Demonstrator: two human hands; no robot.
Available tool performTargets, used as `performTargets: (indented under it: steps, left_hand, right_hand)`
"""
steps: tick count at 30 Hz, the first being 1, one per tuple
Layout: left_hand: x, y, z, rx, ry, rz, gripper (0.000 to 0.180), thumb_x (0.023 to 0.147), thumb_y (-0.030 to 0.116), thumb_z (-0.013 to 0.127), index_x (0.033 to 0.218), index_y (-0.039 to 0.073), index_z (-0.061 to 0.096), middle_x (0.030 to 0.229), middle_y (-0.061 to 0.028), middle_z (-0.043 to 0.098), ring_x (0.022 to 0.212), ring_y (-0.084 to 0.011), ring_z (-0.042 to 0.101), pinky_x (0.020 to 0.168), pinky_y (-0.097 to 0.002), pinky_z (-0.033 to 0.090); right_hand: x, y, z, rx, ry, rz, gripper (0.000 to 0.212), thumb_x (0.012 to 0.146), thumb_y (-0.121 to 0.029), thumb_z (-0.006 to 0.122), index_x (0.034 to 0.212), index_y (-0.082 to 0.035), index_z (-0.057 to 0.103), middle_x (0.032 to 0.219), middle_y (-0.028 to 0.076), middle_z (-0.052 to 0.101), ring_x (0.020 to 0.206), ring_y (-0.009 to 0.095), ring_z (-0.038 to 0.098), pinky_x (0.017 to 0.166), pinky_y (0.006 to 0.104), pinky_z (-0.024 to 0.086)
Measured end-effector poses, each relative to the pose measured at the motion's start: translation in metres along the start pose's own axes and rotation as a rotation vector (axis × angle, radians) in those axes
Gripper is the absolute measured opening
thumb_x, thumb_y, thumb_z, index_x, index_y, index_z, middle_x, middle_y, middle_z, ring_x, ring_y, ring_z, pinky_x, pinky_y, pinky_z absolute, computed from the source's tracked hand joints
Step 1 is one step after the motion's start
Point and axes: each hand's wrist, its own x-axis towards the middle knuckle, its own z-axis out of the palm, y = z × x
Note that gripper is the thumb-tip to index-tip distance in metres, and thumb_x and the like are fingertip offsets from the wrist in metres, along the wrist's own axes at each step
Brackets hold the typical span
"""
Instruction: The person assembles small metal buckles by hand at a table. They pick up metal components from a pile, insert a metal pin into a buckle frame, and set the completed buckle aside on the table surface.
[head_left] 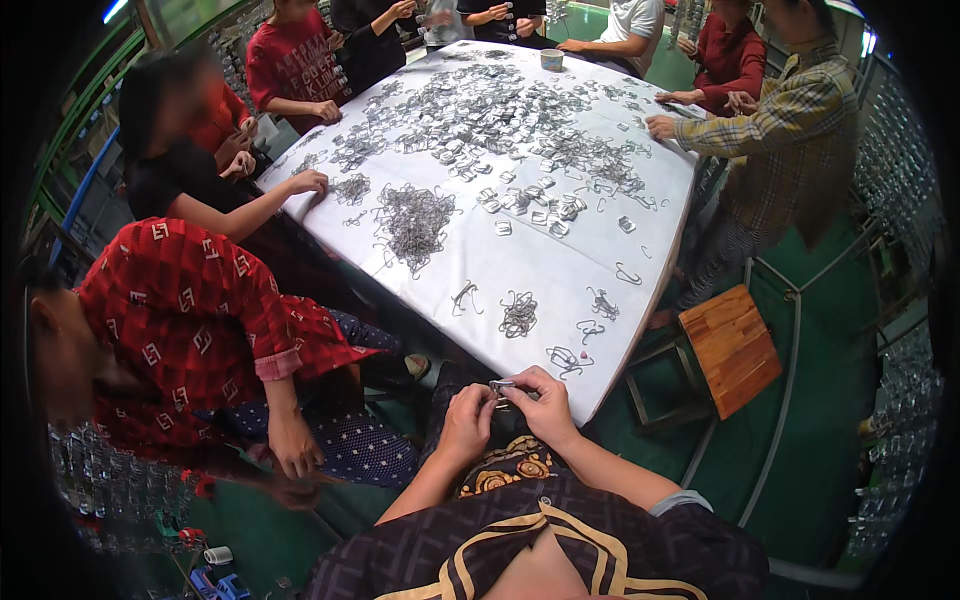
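Note:
Close to the table's near corner, my left hand (467, 422) and my right hand (541, 402) meet in front of my body. Both are closed, with fingertips pinched on a small shiny metal piece (500, 384); its exact shape is partly hidden by the fingers. Just beyond my right hand lie a few bent wire hooks (569, 361) on the white-covered table (455, 342). A small heap of wire hooks (518, 315) sits a little farther off. Left of centre is a larger, tangled hook pile (415, 228).
Flat metal pieces (510, 110) spread thickly over the table's far half, near a small tub (551, 60). Several people work round the edges; one in a patterned red shirt (180, 310) sits close on my left. A wooden stool (730, 350) stands at right on the green floor.

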Motion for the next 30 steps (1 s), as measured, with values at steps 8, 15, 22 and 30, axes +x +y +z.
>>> performTargets:
  steps: [8, 15, 22, 30]
  left_hand:
    - [0.026, -0.043, -0.026, -0.201, 0.042, -0.029, 0.016, 0.082, 0.001, 0.063, 0.097, -0.002, 0.059, 0.095, -0.0108, 0.061, 0.092, -0.0195, 0.06, 0.084, -0.0297, 0.047]
    - [0.129, -0.094, -0.051, 0.275, 0.384, -0.002, 0.026, 0.079, 0.01, 0.068, 0.104, 0.003, 0.065, 0.096, -0.0165, 0.062, 0.086, -0.0282, 0.062, 0.075, -0.0373, 0.05]
    - [0.21, -0.103, -0.049, 0.593, 0.398, -0.282, 0.045, 0.076, 0.023, 0.073, 0.118, 0.014, 0.059, 0.117, -0.0191, 0.054, 0.106, -0.0364, 0.054, 0.089, -0.0421, 0.047]
    - [0.262, -0.085, -0.086, 0.449, 0.387, -0.219, 0.016, 0.073, 0.006, 0.067, 0.088, 0.01, 0.069, 0.084, -0.0116, 0.07, 0.085, -0.0286, 0.066, 0.079, -0.0379, 0.052]
  right_hand:
    - [0.0, 0.04, -0.001, 0.011, 0.041, -0.11, 0.008, 0.081, -0.001, 0.065, 0.088, 0.002, 0.066, 0.081, 0.009, 0.06, 0.074, 0.015, 0.059, 0.067, 0.0266, 0.047]
    - [-0.006, 0.04, -0.003, -0.097, -0.058, -0.203, 0.006, 0.081, -0.002, 0.066, 0.087, 0.0, 0.066, 0.079, 0.008, 0.06, 0.067, 0.017, 0.058, 0.061, 0.0269, 0.045]
    - [-0.01, 0.036, -0.011, -0.095, -0.09, -0.22, 0.007, 0.08, 0.0, 0.066, 0.087, 0.0, 0.066, 0.079, 0.008, 0.06, 0.067, 0.017, 0.058, 0.06, 0.0267, 0.045]
    - [-0.009, 0.038, -0.015, -0.007, -0.112, -0.187, 0.005, 0.082, 0.002, 0.064, 0.087, 0.002, 0.064, 0.081, 0.007, 0.058, 0.071, 0.014, 0.057, 0.065, 0.0248, 0.045]
